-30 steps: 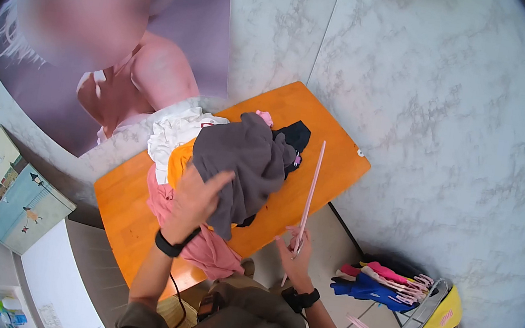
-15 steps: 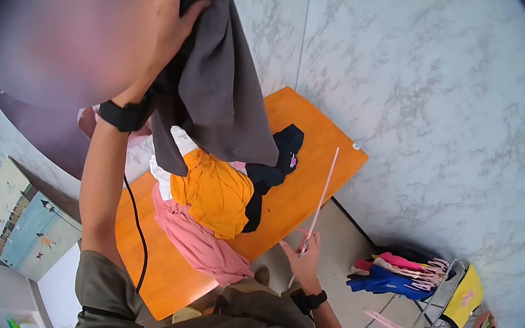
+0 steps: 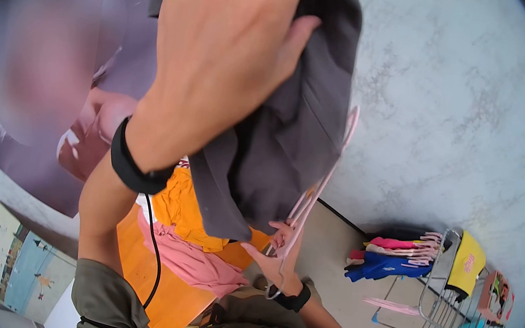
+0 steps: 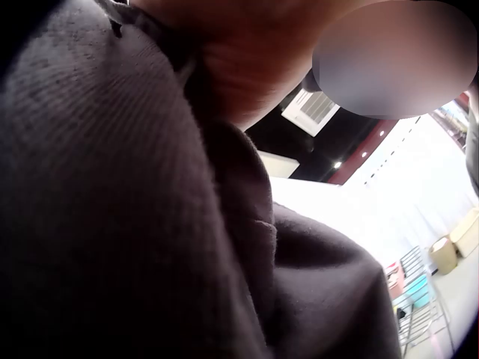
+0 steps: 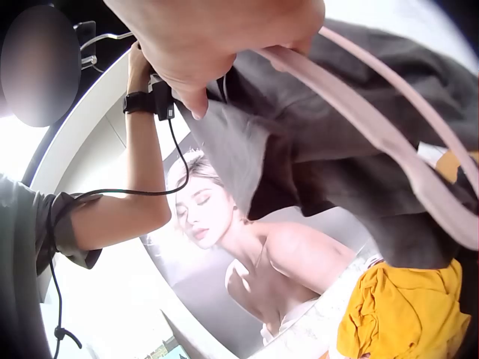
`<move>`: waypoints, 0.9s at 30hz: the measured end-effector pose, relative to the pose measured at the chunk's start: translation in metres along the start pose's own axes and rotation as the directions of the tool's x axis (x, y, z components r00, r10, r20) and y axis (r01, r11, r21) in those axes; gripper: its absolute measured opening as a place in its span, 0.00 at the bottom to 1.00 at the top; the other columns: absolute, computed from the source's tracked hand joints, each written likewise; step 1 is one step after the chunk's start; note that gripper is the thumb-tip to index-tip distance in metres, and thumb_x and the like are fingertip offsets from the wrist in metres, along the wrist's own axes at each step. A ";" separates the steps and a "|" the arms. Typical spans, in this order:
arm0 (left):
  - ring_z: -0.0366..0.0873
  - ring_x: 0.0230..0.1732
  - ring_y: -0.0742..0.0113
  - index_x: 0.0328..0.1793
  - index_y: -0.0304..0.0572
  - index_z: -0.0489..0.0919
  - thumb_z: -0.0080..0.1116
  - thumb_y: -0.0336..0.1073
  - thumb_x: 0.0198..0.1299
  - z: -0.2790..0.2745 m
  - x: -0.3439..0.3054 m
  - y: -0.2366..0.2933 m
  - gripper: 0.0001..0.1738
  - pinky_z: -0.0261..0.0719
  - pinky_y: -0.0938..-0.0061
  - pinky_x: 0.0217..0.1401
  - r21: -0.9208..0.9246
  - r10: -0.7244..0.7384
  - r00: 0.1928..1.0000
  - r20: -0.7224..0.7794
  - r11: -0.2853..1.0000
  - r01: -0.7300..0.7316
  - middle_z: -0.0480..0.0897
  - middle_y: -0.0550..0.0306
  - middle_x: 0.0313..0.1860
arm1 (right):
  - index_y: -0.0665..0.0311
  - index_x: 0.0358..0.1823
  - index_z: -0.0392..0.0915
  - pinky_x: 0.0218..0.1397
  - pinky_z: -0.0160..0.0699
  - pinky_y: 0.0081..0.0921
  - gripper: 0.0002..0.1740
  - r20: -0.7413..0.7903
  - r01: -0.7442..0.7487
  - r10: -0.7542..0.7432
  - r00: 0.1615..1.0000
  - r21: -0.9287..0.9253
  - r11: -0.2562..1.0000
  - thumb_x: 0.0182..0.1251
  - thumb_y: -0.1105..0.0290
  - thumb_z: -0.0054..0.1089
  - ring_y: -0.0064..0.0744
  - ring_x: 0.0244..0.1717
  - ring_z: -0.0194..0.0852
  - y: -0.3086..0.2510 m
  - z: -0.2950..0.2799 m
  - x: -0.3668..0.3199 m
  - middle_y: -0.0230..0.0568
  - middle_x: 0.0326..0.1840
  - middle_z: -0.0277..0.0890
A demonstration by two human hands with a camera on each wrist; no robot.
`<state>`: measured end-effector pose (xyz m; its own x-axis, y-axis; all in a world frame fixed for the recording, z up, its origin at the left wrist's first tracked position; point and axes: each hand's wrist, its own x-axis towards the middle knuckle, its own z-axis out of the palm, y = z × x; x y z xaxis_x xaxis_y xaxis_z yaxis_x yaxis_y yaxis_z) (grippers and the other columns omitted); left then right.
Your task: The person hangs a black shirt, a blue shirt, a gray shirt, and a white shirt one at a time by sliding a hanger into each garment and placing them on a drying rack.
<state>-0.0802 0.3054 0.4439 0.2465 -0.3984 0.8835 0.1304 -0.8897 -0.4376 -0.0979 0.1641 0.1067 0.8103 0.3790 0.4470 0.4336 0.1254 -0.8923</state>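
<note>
High in the head view my left hand [image 3: 225, 46] holds up a dark grey garment [image 3: 280, 126], its fingertips cut off by the frame's top edge. The garment hangs down towards my right hand [image 3: 277, 252], which grips a pink hanger [image 3: 322, 185] near its metal hook, low and to the right. In the left wrist view the grey cloth [image 4: 112, 194] fills the left side, below part of the palm [image 4: 254, 67]. From the right wrist the hanger [image 5: 359, 127] runs from my right hand [image 5: 232, 37] across the front of the grey cloth [image 5: 299, 164].
Orange [image 3: 180, 209] and pink garments [image 3: 197, 258] lie on the wooden table [image 3: 136, 267]. A metal drying rack [image 3: 434, 319] at the right holds blue clothes [image 3: 388, 270], a yellow piece [image 3: 465, 267] and pink hangers [image 3: 393, 306]. A poster covers the wall at left.
My left hand has lifted the grey garment off the pile and brought it up beside the hanger. The hanger is now close to the cloth, in my right hand as before.
</note>
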 end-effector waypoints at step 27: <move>0.68 0.65 0.43 0.78 0.40 0.60 0.72 0.32 0.45 0.025 0.084 0.249 0.51 0.53 0.50 0.74 -0.488 -0.060 0.985 0.163 0.863 0.134 0.74 0.43 0.61 | 0.67 0.41 0.80 0.52 0.71 0.32 0.12 -0.373 -0.102 -0.031 0.927 -0.333 0.937 0.55 0.75 0.72 0.41 0.48 0.72 0.038 -0.207 -0.006 0.46 0.42 0.78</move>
<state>-0.0030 0.0557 0.4054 0.3916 -0.3023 0.8690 -0.3230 -0.9295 -0.1779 -0.0043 -0.0234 0.0838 0.8849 0.0053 0.4658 0.4548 -0.2262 -0.8614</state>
